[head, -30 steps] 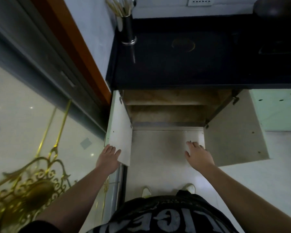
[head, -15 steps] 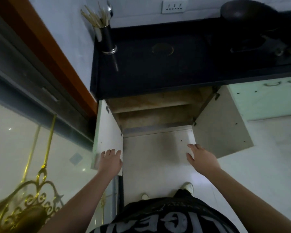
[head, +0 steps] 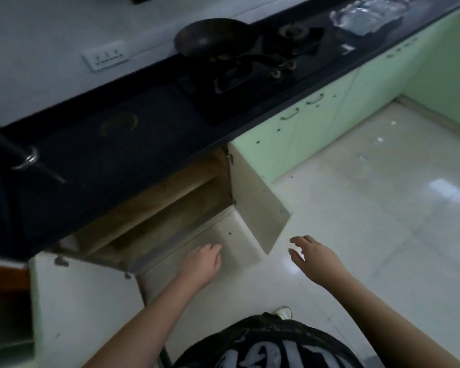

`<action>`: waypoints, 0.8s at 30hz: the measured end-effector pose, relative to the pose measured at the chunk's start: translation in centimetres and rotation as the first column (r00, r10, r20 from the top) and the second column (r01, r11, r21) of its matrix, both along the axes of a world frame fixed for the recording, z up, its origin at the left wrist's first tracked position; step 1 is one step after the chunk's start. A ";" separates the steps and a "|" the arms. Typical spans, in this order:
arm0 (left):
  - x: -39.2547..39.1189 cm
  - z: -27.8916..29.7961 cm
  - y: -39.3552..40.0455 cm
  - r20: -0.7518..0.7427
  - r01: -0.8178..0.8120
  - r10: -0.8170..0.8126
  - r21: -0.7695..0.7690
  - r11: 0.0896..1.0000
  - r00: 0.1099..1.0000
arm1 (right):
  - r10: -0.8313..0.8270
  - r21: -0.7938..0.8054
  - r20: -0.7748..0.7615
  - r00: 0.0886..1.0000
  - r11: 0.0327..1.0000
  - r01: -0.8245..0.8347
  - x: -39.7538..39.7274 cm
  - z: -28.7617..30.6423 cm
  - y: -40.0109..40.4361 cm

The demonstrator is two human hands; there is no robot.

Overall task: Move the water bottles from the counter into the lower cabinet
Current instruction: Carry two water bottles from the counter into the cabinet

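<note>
- Head view is looking down at a dark table [head: 149,134] running from 9 o'clock up to 1 o'clock, with a lower cabinet [head: 170,221] standing open beneath it near the centre.
- Both cabinet doors are swung wide: one door [head: 85,301] at 8 o'clock, the other door [head: 260,211] just right of centre.
- Left hand [head: 202,264] is hovering below centre, its grip relaxed, fingers apart, holding nothing.
- Right hand [head: 314,257] is hovering at 4 o'clock, its grip likewise loose and holding nothing.
- Water bottles [head: 369,14], shrink-wrapped in a clear pack, are lying on the table at 1 o'clock, beyond a stove [head: 263,65] and a dark pan [head: 213,35].
- Judging from this, the cabinet is ready and the fetching step is beginning; the next move calls for stepping right and reaching both hands to the pack.
</note>
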State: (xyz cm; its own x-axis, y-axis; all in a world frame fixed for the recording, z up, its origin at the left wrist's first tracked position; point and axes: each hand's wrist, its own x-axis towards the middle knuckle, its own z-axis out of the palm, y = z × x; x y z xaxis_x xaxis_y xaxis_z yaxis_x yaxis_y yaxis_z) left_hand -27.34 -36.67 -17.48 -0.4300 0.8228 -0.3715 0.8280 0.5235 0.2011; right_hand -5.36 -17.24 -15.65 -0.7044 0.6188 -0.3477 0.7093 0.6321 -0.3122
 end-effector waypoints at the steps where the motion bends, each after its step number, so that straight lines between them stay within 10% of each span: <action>1: 0.7 0.5 2.4 -0.005 0.052 -0.052 0.003 0.999 0.999 | -0.036 0.001 -0.007 0.999 0.999 0.036 1.0 0.1 1.4; 24: 6.7 3.8 36.6 -0.181 0.539 -0.508 0.233 0.810 0.842 | -0.359 0.154 -0.033 0.933 0.920 0.359 9.7 2.8 21.3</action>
